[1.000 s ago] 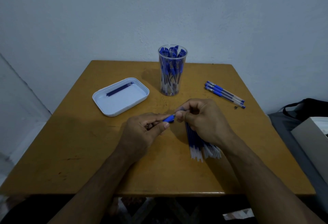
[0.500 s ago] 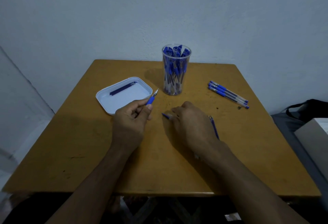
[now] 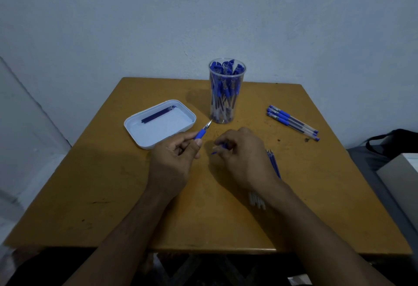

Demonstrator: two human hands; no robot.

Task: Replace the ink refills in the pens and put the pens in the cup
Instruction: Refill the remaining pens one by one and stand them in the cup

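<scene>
My left hand (image 3: pixel 175 156) grips a blue pen (image 3: pixel 203 131) whose metal tip points up and right toward the cup. My right hand (image 3: pixel 242 156) hovers low over the table, fingers curled round a small blue piece (image 3: pixel 217 150), probably a pen cap. A clear cup (image 3: pixel 226 92) full of blue pens stands at the back centre. A bundle of ink refills (image 3: pixel 272 163) lies under my right wrist, its white ends (image 3: pixel 256 202) showing. Three capped pens (image 3: pixel 293 122) lie at the right.
A white tray (image 3: pixel 144 138) at the left holds a dark used refill (image 3: pixel 158 113). The wooden table (image 3: pixel 113 195) stands against a pale wall. A black bag (image 3: pixel 393 141) and a grey box (image 3: pixel 400 172) sit off the table's right side.
The hands were joined on the pen over the refills; they have parted. My left hand carried the uncapped pen toward the tray, and my right hand dropped to the table with the blue piece.
</scene>
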